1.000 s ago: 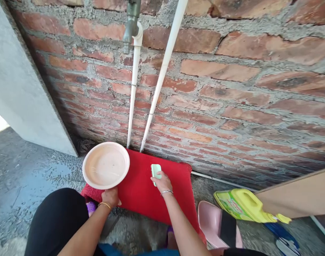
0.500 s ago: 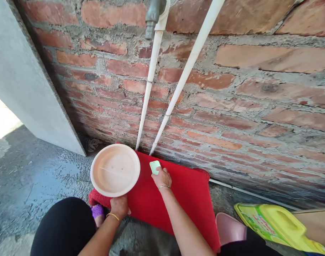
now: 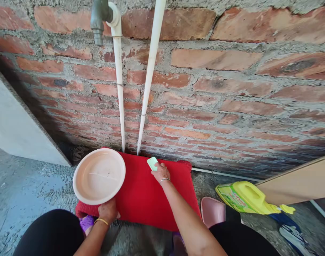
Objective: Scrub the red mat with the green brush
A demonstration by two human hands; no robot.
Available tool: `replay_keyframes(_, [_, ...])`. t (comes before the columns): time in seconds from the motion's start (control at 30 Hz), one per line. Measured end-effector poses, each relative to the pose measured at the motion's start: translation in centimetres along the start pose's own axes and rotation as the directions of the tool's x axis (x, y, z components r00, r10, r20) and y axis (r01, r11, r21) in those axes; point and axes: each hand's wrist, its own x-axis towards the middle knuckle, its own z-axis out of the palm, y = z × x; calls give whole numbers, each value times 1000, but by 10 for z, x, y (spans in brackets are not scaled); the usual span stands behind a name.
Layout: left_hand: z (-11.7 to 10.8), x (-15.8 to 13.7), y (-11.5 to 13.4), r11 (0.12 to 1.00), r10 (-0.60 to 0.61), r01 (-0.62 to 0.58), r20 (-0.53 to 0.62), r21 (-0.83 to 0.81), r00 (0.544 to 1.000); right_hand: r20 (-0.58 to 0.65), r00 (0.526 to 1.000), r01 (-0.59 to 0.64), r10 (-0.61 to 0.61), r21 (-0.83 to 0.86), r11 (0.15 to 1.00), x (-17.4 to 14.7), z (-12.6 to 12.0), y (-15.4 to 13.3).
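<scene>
A wide red cloth [image 3: 146, 199] lies spread out along the foot of the wall. My right hand [image 3: 160, 172], with a silver bangle on the wrist, is closed around a pale green scrub brush [image 3: 152, 163] over the cloth's far part; the brush's underside is hidden. On the left end of the cloth rests a pale pink basin [image 3: 98, 177], with a little water or residue on its bottom. My left hand [image 3: 108, 211], below a yellow bangle, is closed at the cloth's front edge just under the basin's rim, which hides part of its fingers.
Two white pipes [image 3: 145, 103] and a grey tap [image 3: 97, 23] run along the brick wall [image 3: 218, 89]. A grey slab [image 3: 20, 117] leans at left. To the right are a pink scoop-like container [image 3: 212, 211], a yellow detergent jug [image 3: 242, 197] and a tan board [image 3: 298, 177].
The view has turned to the right, so the basin, cloth and pipes appear farther left. My right hand keeps hold of the brush and has shifted slightly rightward over the cloth.
</scene>
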Motion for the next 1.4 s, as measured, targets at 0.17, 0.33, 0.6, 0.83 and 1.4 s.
replay_keyframes(0.17, [0,-4,-1,1000,11,-11,-17,-13,1000,-110,909,-401,402,31,915,-15,-32,99])
replay_keyframes(0.33, [-1,-7,-1,999,32,-32,-37,4,999,-131,854,-480,504,179,859,-18,-36,105])
replay_keyframes(0.6, [2,-3,-2,999,26,-25,-42,27,999,-45,998,51,-45,160,986,6,2,-45])
replay_keyframes(0.83, [7,3,-2,999,26,-25,-33,34,999,68,966,243,-248,79,967,18,10,-107])
replay_keyframes(1.4, [7,4,-1,999,18,-18,-8,39,1000,-133,803,-566,581,132,814,-1,-65,203])
